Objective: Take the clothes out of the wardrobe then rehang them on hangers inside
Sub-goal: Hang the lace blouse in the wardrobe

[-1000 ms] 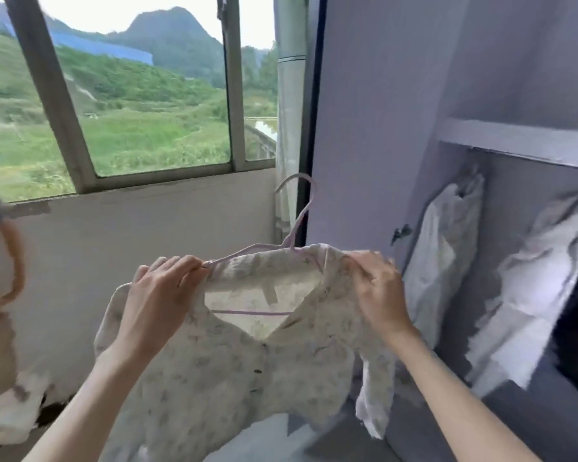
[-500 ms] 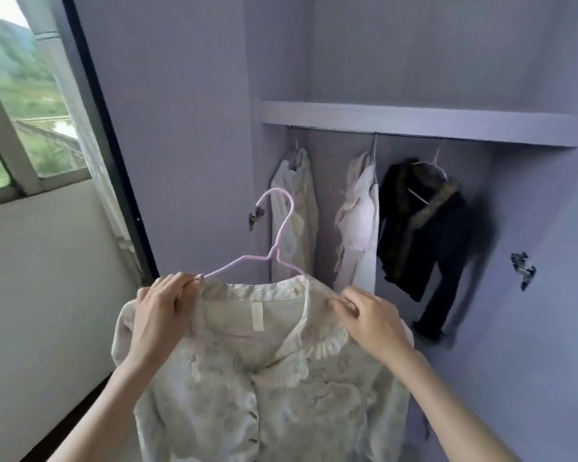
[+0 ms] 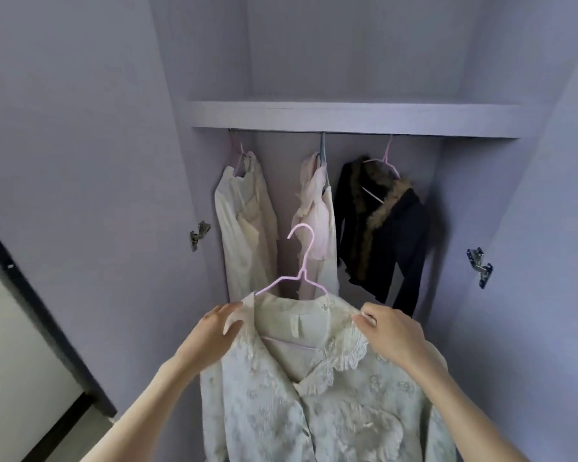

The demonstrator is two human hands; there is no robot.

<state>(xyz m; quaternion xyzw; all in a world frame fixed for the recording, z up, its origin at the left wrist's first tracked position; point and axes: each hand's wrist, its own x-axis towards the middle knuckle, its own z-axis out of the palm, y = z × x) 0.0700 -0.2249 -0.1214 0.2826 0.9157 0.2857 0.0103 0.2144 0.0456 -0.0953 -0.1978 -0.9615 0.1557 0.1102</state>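
Note:
A pale floral blouse (image 3: 331, 405) with a lace collar hangs on a pink hanger (image 3: 300, 258) in front of the open wardrobe. My left hand (image 3: 214, 331) grips its left shoulder and my right hand (image 3: 392, 331) pinches the right shoulder at the collar. The hanger's hook points up, below the rail (image 3: 281, 131). On the rail hang a cream garment (image 3: 244, 221), a pinkish-white garment (image 3: 316, 221) and a black jacket with a fur collar (image 3: 386, 228).
A lilac shelf (image 3: 351, 116) runs above the rail. The wardrobe doors stand open at left (image 3: 80, 161) and right (image 3: 548, 211), with metal hinges (image 3: 199, 232) on their inner sides. A dark frame edge (image 3: 44, 315) runs at lower left.
My view has turned from the window to face the wardrobe squarely. The blouse on its hanger has come closer to the wardrobe opening, both hands still holding its shoulders.

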